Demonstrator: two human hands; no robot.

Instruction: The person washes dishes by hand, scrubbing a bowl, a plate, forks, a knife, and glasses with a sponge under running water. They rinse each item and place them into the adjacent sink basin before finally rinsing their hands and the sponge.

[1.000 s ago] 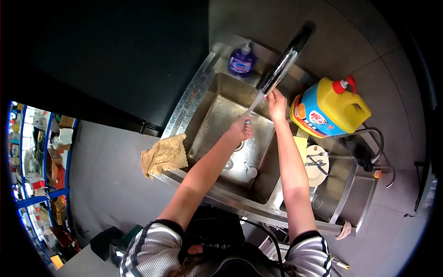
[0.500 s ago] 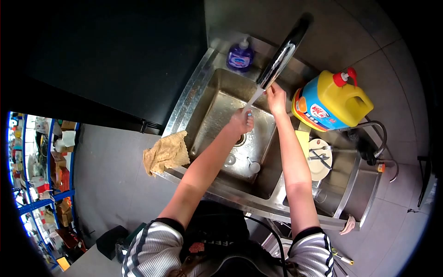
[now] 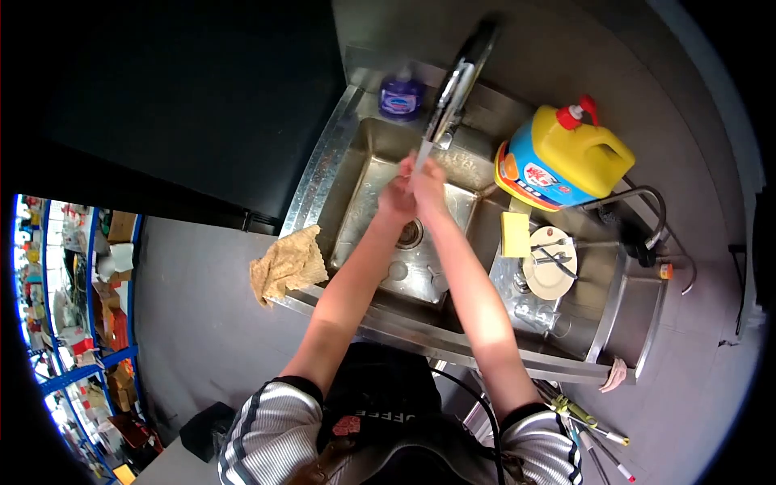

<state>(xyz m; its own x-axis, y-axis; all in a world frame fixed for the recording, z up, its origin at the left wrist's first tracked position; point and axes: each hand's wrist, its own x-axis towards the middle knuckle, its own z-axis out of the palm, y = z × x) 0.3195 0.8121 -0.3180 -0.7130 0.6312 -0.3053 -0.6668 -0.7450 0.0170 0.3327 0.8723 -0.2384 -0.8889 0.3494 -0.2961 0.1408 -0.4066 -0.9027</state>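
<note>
My left hand (image 3: 397, 200) and my right hand (image 3: 428, 181) are together over the left basin (image 3: 368, 182) of a steel sink. A stream of water (image 3: 422, 155) from the chrome faucet (image 3: 454, 93) runs down onto them. The hands touch, and their fingers overlap and blur, so how far they are bent is unclear. No object shows between them. Below lies the drain (image 3: 411, 234), with what look like small lids or cups near it, partly behind my right forearm.
A purple soap bottle (image 3: 401, 99) stands behind the basin. On the right are a large yellow detergent jug (image 3: 578, 153), a yellow sponge (image 3: 515, 234) and a plate (image 3: 550, 283) with cutlery. A tan cloth (image 3: 287, 265) hangs over the left front edge.
My right hand has left the faucet's outlet and come down left to meet my left hand under the water. My left hand has shifted slightly left. The view has shifted a little.
</note>
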